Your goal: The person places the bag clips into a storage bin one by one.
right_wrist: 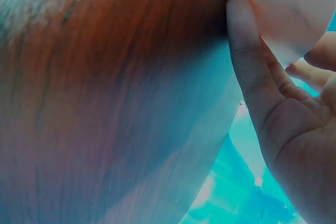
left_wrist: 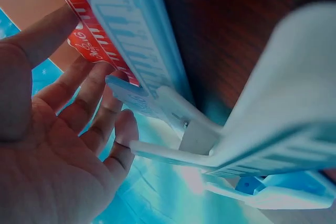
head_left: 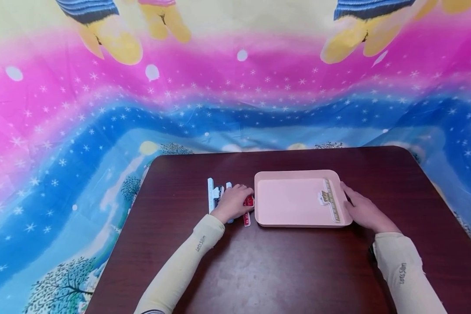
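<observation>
My left hand (head_left: 233, 201) is at a red clip (head_left: 247, 216) with a piano-key pattern, left of a pink tray (head_left: 294, 223). In the left wrist view, the thumb and fingertips pinch the red clip (left_wrist: 97, 43), whose tab lies between them. A light blue clip (left_wrist: 123, 30) stands close beside it, and a white clip (left_wrist: 273, 108) is nearer the camera. My right hand (head_left: 366, 212) rests against the tray's right outer wall. In the right wrist view its fairly straight digits touch the tray (right_wrist: 289, 14). A white-and-gold clip (head_left: 330, 200) lies inside the tray, along its right side.
Left of my left hand stand a pale blue clip (head_left: 210, 195) and a dark-patterned clip (head_left: 218, 198), partly hidden by the hand. Everything is on a dark brown table (head_left: 274, 270) with rounded far corners. A colourful printed cloth (head_left: 235, 96) hangs behind it.
</observation>
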A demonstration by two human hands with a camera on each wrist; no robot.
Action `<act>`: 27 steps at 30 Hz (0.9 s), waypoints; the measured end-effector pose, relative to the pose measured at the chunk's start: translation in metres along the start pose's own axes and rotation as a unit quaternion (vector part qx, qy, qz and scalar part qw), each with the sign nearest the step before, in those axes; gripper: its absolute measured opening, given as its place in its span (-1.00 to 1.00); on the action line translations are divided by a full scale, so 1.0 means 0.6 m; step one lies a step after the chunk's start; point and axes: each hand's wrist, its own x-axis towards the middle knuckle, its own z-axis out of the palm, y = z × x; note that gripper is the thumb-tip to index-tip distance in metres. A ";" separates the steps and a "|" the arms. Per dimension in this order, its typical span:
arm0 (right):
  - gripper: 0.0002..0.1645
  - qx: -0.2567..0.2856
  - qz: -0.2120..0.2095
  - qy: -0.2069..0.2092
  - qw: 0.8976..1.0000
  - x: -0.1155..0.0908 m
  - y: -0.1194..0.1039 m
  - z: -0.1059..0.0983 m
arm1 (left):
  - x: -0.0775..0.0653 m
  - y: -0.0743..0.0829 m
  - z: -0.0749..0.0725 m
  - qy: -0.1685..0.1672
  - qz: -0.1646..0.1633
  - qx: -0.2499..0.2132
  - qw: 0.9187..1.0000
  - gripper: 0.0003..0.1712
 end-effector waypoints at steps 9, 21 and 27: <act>-0.18 0.000 -0.003 0.004 1.000 0.000 0.001 0.000 | -0.005 -0.002 -0.002 0.010 0.015 0.000 1.000 -0.52; -0.19 0.004 -0.004 0.003 1.000 0.000 0.000 0.000 | -0.012 -0.010 -0.038 0.053 0.015 -0.056 0.997 -0.54; -0.19 0.003 -0.008 0.004 1.000 -0.003 0.000 -0.001 | -0.017 -0.013 -0.054 0.062 0.006 -0.096 0.993 -0.47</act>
